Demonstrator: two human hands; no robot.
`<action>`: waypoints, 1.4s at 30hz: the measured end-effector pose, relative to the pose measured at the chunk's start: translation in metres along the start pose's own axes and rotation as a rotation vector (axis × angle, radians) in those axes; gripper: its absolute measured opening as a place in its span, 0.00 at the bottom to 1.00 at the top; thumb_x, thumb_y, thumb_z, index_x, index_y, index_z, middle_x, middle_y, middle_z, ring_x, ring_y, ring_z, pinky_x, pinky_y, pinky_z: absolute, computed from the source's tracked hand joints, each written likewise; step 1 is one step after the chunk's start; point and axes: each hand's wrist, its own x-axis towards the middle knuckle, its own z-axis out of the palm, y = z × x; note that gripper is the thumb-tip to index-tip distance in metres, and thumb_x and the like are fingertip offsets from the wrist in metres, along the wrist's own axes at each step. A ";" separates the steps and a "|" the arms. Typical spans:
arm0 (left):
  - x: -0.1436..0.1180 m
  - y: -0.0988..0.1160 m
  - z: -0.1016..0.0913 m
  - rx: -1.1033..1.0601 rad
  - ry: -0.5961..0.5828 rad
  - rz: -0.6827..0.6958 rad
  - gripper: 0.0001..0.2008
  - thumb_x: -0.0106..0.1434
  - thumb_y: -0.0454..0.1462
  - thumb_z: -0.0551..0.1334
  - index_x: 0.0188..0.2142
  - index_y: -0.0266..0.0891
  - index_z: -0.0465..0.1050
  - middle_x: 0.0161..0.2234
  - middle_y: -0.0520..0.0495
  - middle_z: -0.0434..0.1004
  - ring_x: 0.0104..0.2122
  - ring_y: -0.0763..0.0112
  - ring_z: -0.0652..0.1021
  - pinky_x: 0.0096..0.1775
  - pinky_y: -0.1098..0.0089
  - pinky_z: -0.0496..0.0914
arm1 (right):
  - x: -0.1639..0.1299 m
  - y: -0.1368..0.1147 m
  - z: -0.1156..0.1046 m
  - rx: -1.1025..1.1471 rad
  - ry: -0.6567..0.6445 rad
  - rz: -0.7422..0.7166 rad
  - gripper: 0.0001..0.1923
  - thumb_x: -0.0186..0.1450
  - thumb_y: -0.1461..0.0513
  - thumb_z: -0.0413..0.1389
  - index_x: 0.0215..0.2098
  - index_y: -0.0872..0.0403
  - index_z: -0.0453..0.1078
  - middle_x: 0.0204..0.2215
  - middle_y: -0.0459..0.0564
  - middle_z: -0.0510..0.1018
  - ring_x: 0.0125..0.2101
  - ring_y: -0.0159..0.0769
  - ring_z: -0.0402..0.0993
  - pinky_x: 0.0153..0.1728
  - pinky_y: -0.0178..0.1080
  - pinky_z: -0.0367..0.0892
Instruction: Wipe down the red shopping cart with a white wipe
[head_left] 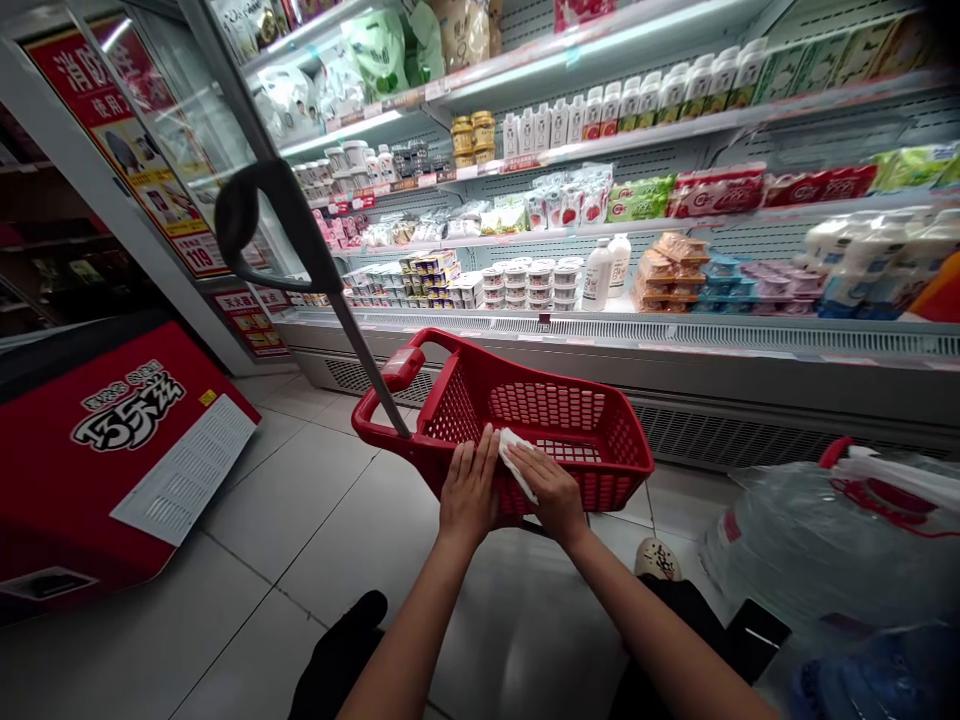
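A red plastic shopping basket cart (555,385) with perforated walls stands in front of me. Nothing lies inside it. Fingers stretched out, my left hand (469,485) lies flat against the near side at the rim. My right hand (553,492) presses a folded white cloth or tissue (516,452) against the same near wall, just right of my left hand. The cart's grey pole (360,345) rises at the left and carries a black handle (300,225). A red grip (403,368) sits on the basket's left end.
Behind the cart, a refrigerated display (712,335) holds yogurt cups, bottles and packs. To the left stands a red freezer chest (112,460). Large clear water bottles (810,530) are at the right, close to a dark phone (756,640) and my shoe (658,560). Tiled floor (300,540) extends below.
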 end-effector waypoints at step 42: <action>0.004 0.027 -0.002 -0.007 0.020 -0.074 0.40 0.68 0.35 0.56 0.75 0.29 0.40 0.75 0.39 0.41 0.70 0.53 0.59 0.71 0.54 0.51 | -0.006 -0.008 0.003 0.080 -0.004 0.073 0.32 0.74 0.67 0.47 0.74 0.47 0.52 0.66 0.50 0.70 0.66 0.42 0.64 0.67 0.52 0.62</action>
